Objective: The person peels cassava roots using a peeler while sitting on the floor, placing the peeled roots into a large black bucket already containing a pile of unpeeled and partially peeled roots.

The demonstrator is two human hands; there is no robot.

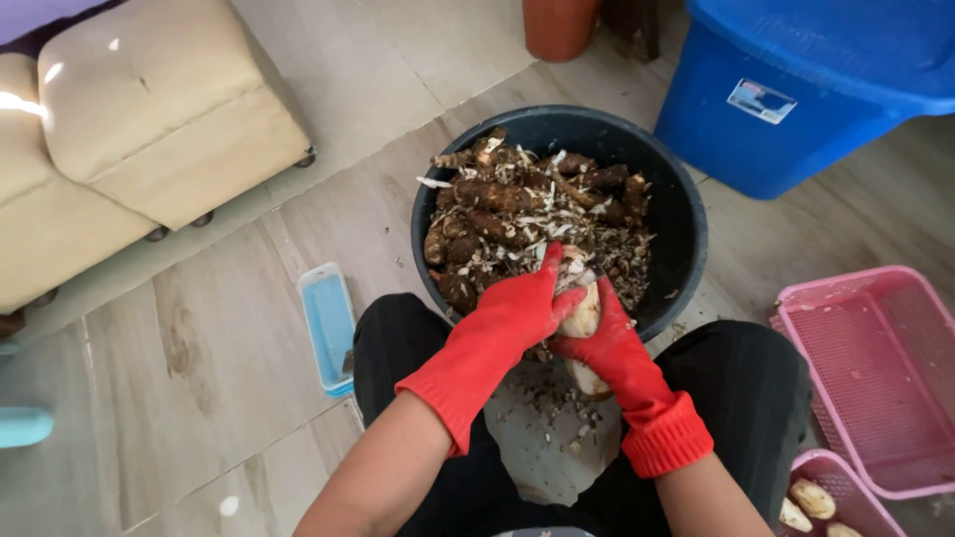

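Both my hands wear red rubber gloves. My right hand [609, 343] grips a pale, partly peeled root [584, 316] over the near rim of a dark round tub [686, 239]. My left hand [522, 303] presses on the top of the same root, thumb against it; a small blade seems to show near its fingers, but I cannot tell for sure. The tub holds several brown unpeeled roots [497, 199] mixed with peel scraps. Peelings [557, 403] lie on the floor between my knees.
A pink plastic basket [865, 378] stands at the right, with a smaller pink container [836, 487] of peeled roots below it. A blue bin [796, 109] is at the back right, a beige ottoman [169, 109] at the left, a light blue lid [328, 323] on the floor.
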